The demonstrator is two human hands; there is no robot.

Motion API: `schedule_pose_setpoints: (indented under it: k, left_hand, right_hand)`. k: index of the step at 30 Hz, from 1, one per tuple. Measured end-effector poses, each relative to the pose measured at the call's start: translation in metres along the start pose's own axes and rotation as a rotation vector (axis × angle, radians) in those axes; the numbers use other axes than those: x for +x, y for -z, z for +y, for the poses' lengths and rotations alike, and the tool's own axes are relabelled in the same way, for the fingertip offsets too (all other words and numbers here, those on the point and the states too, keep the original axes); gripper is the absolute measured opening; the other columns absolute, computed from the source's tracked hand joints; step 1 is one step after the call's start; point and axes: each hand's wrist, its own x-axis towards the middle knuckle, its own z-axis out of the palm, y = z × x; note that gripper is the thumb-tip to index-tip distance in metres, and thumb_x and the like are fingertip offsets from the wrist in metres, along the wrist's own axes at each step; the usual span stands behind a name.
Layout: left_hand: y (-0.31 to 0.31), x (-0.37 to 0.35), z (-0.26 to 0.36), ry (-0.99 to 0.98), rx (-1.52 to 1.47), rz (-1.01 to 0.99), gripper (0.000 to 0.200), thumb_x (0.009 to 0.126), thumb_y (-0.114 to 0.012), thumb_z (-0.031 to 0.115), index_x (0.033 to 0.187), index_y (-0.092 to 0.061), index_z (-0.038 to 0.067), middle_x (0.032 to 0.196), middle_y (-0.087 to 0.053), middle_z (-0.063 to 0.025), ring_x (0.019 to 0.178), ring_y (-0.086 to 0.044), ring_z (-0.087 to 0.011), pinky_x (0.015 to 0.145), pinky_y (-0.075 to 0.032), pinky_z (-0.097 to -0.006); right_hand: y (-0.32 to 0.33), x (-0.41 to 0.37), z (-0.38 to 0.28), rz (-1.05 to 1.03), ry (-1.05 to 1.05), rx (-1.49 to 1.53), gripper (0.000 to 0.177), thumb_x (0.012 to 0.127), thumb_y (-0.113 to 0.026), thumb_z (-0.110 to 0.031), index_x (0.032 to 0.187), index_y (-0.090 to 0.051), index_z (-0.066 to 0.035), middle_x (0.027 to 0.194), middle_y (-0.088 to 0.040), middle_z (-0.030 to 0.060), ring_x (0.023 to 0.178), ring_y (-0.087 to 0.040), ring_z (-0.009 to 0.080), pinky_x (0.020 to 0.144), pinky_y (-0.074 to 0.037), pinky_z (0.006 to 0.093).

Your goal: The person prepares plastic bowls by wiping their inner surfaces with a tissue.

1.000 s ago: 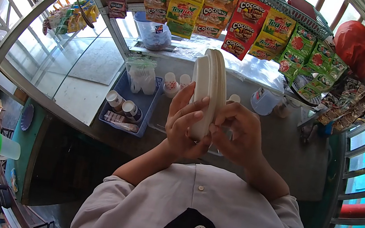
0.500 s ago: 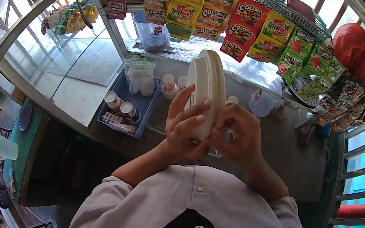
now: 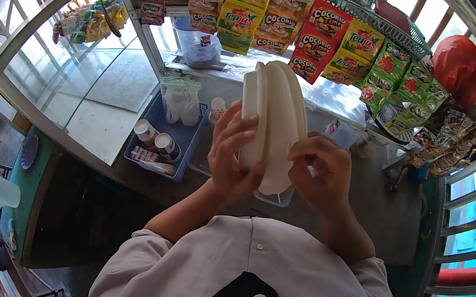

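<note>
In front of my chest stands a white disposable food container [image 3: 285, 125], held on edge, its two halves parted in a narrow wedge. My left hand [image 3: 231, 157] wraps the left half, with several fingers on its outer face and the thumb near the lower edge. On the other side, my right hand [image 3: 323, 171] pinches the rim of the right half, fingers curled. Behind my left hand a white paper cup [image 3: 218, 107] is partly in view. Below the container a small clear tray [image 3: 272, 200] shows only in part.
A blue basket [image 3: 184, 158] on the left holds cups and bagged plastic ware. Drink sachets [image 3: 247, 7] hang in strips across the front. A clear tub [image 3: 343, 132] stands at the right, and a red plastic bag [image 3: 462, 64] hangs at the upper right.
The container's halves, pressed together before, have come apart. My right hand has shifted slightly right with the right half's rim, and my left hand has moved a little left.
</note>
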Motion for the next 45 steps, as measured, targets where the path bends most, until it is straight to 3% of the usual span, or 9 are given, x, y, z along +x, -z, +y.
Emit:
schedule_pose_setpoints:
  k: [3, 7, 9, 12, 18, 20, 26, 33, 45]
  left_hand:
    - [-0.002, -0.002, -0.005, 0.059, -0.093, 0.097, 0.047, 0.081, -0.063, 0.025, 0.121, -0.049, 0.006, 0.122, -0.056, -0.0210, 0.124, -0.042, -0.0453, 0.102, -0.032, -0.0542]
    - [-0.013, -0.006, 0.004, 0.171, -0.257, 0.072, 0.044, 0.080, -0.065, 0.012, 0.119, -0.049, -0.001, 0.117, -0.059, -0.0202, 0.122, -0.047, -0.0404, 0.097, -0.042, -0.0490]
    - [-0.015, -0.008, 0.007, 0.271, -0.346, 0.077, 0.043, 0.078, -0.066, 0.008, 0.117, -0.050, -0.004, 0.115, -0.060, -0.0198, 0.121, -0.050, -0.0379, 0.093, -0.047, -0.0459]
    - [-0.017, -0.011, 0.005, 0.407, -0.320, 0.005, 0.041, 0.075, -0.071, 0.005, 0.110, -0.053, -0.005, 0.113, -0.062, -0.0191, 0.114, -0.057, -0.0324, 0.088, -0.052, -0.0369]
    - [-0.015, -0.009, -0.004, 0.216, -0.044, -0.050, 0.038, 0.073, -0.073, 0.001, 0.105, -0.053, -0.003, 0.108, -0.062, -0.0192, 0.106, -0.061, -0.0324, 0.088, -0.053, -0.0365]
    - [-0.018, -0.007, -0.004, 0.222, 0.002, 0.071, 0.034, 0.065, -0.076, 0.005, 0.095, -0.061, 0.003, 0.097, -0.068, -0.0180, 0.100, -0.066, -0.0309, 0.080, -0.055, -0.0341]
    - [-0.018, 0.000, 0.006, 0.025, 0.098, 0.027, 0.025, 0.065, -0.075, 0.004, 0.083, -0.059, 0.006, 0.085, -0.070, -0.0142, 0.094, -0.068, -0.0317, 0.076, -0.056, -0.0368]
    - [-0.022, 0.001, 0.013, -0.075, 0.087, 0.030, 0.027, 0.066, -0.075, 0.003, 0.082, -0.054, 0.007, 0.087, -0.070, -0.0115, 0.092, -0.067, -0.0320, 0.077, -0.056, -0.0381]
    - [-0.017, 0.001, 0.019, -0.085, 0.092, -0.035, 0.030, 0.065, -0.076, 0.004, 0.079, -0.050, 0.009, 0.088, -0.070, -0.0102, 0.097, -0.066, -0.0321, 0.082, -0.053, -0.0394]
  right_hand:
    - [0.004, 0.003, -0.004, -0.023, 0.061, -0.062, 0.007, 0.069, -0.060, 0.003, 0.074, -0.059, -0.001, 0.074, -0.062, 0.0088, 0.067, -0.065, 0.0168, 0.066, -0.057, 0.0264]
    - [-0.002, 0.007, -0.005, -0.092, 0.070, -0.147, 0.009, 0.069, -0.059, 0.002, 0.078, -0.059, -0.001, 0.077, -0.062, 0.0102, 0.068, -0.066, 0.0186, 0.069, -0.057, 0.0273]
    - [-0.008, 0.006, 0.006, -0.047, 0.027, -0.093, 0.010, 0.070, -0.058, 0.002, 0.079, -0.056, 0.000, 0.077, -0.060, 0.0063, 0.070, -0.062, 0.0097, 0.064, -0.053, 0.0235]
    - [-0.007, 0.006, 0.016, -0.069, -0.087, -0.069, 0.011, 0.073, -0.062, 0.001, 0.082, -0.055, 0.000, 0.078, -0.060, 0.0055, 0.075, -0.063, 0.0095, 0.070, -0.055, 0.0248]
    - [0.000, 0.001, 0.031, -0.019, -0.213, 0.078, 0.007, 0.079, -0.061, 0.003, 0.085, -0.057, 0.000, 0.082, -0.061, 0.0033, 0.078, -0.061, 0.0075, 0.071, -0.054, 0.0235]
    - [0.000, 0.001, 0.031, -0.003, -0.233, 0.044, 0.009, 0.080, -0.060, 0.002, 0.089, -0.059, 0.001, 0.084, -0.061, 0.0038, 0.079, -0.061, 0.0077, 0.072, -0.054, 0.0234]
    - [0.004, -0.003, 0.030, 0.017, -0.232, 0.004, 0.015, 0.082, -0.059, 0.002, 0.096, -0.063, 0.004, 0.088, -0.063, 0.0060, 0.080, -0.062, 0.0089, 0.072, -0.054, 0.0236]
    - [0.008, -0.009, 0.035, 0.010, -0.267, 0.044, 0.016, 0.081, -0.063, -0.004, 0.094, -0.067, 0.005, 0.087, -0.064, 0.0091, 0.077, -0.065, 0.0131, 0.067, -0.053, 0.0241]
    - [0.017, -0.011, 0.027, -0.033, -0.261, 0.244, 0.016, 0.086, -0.063, -0.007, 0.095, -0.067, 0.005, 0.092, -0.060, 0.0076, 0.082, -0.061, 0.0100, 0.071, -0.049, 0.0222]
